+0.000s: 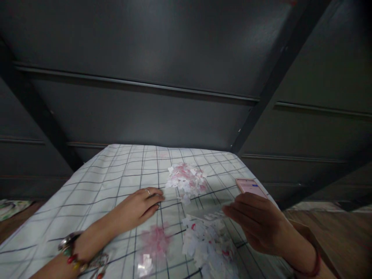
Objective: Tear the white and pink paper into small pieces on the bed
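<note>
My left hand [142,205] rests on the checked cloth with its fingers loosely stretched out, fingertips at the edge of a pale, thin piece [171,193]. My right hand [257,219] hovers at the right, thumb and fingers pinched at the end of a see-through plastic strip [207,213] with whitish marks. Below that strip lies a heap of small white paper scraps [207,246], some with red print. Beyond my left fingertips is another pile of white and pink scraps [186,178]. Pink translucent pieces [155,240] lie nearer me, beside a small shiny white piece [145,265].
A phone [251,186] with a lit screen lies behind my right hand, partly hidden by it. The white checked cloth [124,166] covers the table. Dark panels [151,116] rise at its far edge. A cardboard box edge [312,236] shows at the lower right.
</note>
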`<act>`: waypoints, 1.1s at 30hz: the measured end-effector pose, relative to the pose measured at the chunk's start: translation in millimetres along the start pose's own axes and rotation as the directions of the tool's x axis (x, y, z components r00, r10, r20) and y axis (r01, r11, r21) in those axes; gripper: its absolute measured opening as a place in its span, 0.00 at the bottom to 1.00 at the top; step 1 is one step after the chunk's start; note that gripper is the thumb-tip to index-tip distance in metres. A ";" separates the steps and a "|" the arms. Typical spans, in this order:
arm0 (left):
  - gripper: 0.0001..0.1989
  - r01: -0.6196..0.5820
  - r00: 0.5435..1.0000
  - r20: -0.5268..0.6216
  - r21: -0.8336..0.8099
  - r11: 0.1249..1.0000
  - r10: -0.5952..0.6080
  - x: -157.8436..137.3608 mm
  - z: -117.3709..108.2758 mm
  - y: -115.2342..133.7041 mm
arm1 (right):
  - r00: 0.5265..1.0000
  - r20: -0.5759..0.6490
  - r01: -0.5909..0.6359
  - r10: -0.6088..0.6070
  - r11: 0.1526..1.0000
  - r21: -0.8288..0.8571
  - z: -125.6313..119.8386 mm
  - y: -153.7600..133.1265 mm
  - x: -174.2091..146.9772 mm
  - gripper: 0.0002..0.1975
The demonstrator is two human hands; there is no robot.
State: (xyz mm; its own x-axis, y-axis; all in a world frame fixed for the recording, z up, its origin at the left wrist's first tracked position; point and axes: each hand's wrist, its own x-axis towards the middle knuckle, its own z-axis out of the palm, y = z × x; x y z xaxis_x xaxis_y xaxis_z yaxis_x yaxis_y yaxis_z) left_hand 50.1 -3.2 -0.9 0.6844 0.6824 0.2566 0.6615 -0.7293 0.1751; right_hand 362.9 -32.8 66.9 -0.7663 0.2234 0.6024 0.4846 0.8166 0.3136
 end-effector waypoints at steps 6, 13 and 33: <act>0.13 -0.005 1.000 0.002 -0.017 1.000 0.005 -1.4 0.9 -0.3 | 0.997 -0.037 0.072 -0.070 0.996 0.046 4.2 -12.4 6.5 0.14; 0.13 0.001 1.000 -0.001 -0.019 1.000 -0.001 -2.0 -1.8 1.7 | 0.998 -0.053 0.030 -0.029 0.999 0.011 9.1 -7.9 4.0 0.12; 0.13 -0.019 0.999 -0.033 -0.079 0.997 0.017 -2.7 -2.9 2.1 | 0.998 0.032 -0.049 0.051 0.997 -0.054 5.5 7.0 -5.6 0.17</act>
State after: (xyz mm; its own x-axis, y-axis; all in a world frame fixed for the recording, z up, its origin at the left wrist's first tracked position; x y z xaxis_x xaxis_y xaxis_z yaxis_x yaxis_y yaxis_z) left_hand 48.8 -6.8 1.5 0.6849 0.6681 0.2909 0.6219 -0.7440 0.2445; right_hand 368.2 -25.4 61.6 -0.7534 0.2816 0.5942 0.5441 0.7744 0.3229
